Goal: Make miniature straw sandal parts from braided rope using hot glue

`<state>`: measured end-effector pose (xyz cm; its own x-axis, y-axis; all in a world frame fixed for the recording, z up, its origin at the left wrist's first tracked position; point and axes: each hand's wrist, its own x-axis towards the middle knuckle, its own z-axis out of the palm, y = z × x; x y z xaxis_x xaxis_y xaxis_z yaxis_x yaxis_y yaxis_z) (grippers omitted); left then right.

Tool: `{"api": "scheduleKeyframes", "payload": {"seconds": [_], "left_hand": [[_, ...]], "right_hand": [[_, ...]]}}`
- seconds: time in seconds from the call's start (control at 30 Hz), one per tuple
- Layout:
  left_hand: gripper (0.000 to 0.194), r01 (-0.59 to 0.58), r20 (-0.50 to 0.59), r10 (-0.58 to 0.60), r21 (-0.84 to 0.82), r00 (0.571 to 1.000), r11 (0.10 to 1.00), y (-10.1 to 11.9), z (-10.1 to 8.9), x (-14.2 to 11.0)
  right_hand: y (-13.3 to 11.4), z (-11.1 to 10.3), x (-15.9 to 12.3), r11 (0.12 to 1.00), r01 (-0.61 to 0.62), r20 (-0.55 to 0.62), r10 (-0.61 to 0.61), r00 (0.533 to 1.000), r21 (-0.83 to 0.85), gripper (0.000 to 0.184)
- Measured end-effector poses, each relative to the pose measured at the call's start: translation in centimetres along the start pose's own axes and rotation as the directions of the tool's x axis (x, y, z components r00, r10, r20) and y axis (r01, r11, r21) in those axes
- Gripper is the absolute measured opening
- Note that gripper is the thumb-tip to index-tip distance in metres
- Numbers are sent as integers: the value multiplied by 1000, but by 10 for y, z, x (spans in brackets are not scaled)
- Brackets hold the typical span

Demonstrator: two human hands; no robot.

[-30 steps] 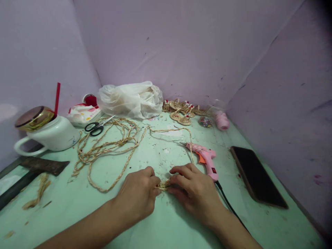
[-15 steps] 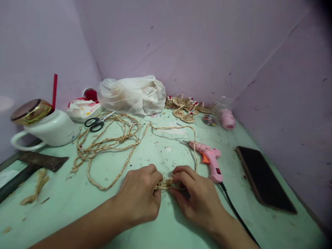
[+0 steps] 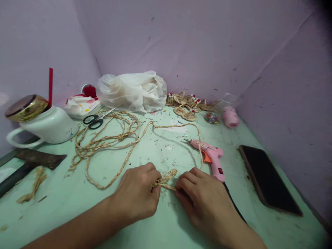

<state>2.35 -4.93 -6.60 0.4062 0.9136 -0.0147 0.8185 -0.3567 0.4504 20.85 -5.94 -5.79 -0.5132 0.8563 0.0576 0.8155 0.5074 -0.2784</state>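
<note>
Between thumb and fingers, my left hand (image 3: 141, 192) pinches a small looped bundle of braided straw cord (image 3: 168, 177); one loop sticks out to the right. My right hand (image 3: 199, 197) is closed on the strand leading away from that bundle. From there the cord runs up past a pink glue gun (image 3: 214, 155), along the back, and into a loose coil (image 3: 109, 138) at the left. The fingertips of my right hand are partly hidden behind its knuckles.
Black-handled scissors (image 3: 95, 121) lie on the coil. At left are a white mug (image 3: 54, 126) and a hammer-like tool (image 3: 38, 159). A phone (image 3: 269, 180) lies at right. Behind are a plastic bag (image 3: 133, 91), finished straw pieces (image 3: 185, 112) and pink thread (image 3: 230, 117).
My right hand has moved right, away from the left, drawing out the strand. A cord loop now shows between the hands. The left hand keeps its pinch.
</note>
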Motion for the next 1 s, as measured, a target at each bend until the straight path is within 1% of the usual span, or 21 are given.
{"api": "scheduleKeyframes", "payload": {"seconds": [0.13,0.2,0.27,0.33,0.4,0.5,0.57,0.67,0.7,0.73,0.77,0.8,0.83,0.87,0.93,1.0], "left_hand": [[15,-26,-70,25,-17,997,1000,-1,5,0],[15,-46,-93,43,-30,995,999,-2,6,-1],[15,-68,-120,62,-47,991,997,-3,7,-2],[15,-112,-175,101,-54,979,992,-5,7,-2],[16,-189,-258,173,-39,950,981,-6,7,-2],[16,-313,-371,294,9,881,950,-6,6,-2],[17,-363,-411,343,30,845,931,-6,6,-2],[17,-383,-437,366,52,822,922,-6,7,-3],[17,-379,-435,366,60,822,923,-6,7,-4],[17,-370,-424,361,65,830,927,-5,6,-4],[16,-354,-401,348,61,848,933,-5,6,-4],[15,-327,-367,320,45,873,944,-4,5,-5],[14,-292,-319,282,18,905,956,-3,3,-5],[14,-249,-263,235,-17,936,968,-1,2,-5],[13,-139,-158,125,-80,979,987,2,0,-4],[13,0,-107,-12,-107,994,994,4,-2,-2]], "right_hand": [[1,1,-2,988,-86,-17,89,996,128,13],[2,1,-1,971,-144,13,145,989,189,12],[2,1,0,960,-183,51,176,983,210,18],[3,-1,0,956,-211,101,194,976,206,25],[5,-4,0,946,-242,154,211,965,216,30],[7,-6,-2,910,-283,219,222,950,303,33],[8,-5,-4,867,-289,251,198,947,406,32],[9,-2,-4,768,-307,271,179,946,563,23],[9,-1,-4,751,-309,258,190,947,583,18],[10,0,-4,761,-296,223,201,954,577,14],[10,0,-4,800,-258,162,202,966,542,10],[10,1,-4,855,-194,81,177,981,481,10],[9,1,-4,909,-115,-11,131,991,401,12],[9,1,-5,949,-37,-101,71,992,312,14],[7,3,-6,986,72,-239,-34,970,149,21],[5,5,-6,992,114,-319,-91,944,56,26]]}}
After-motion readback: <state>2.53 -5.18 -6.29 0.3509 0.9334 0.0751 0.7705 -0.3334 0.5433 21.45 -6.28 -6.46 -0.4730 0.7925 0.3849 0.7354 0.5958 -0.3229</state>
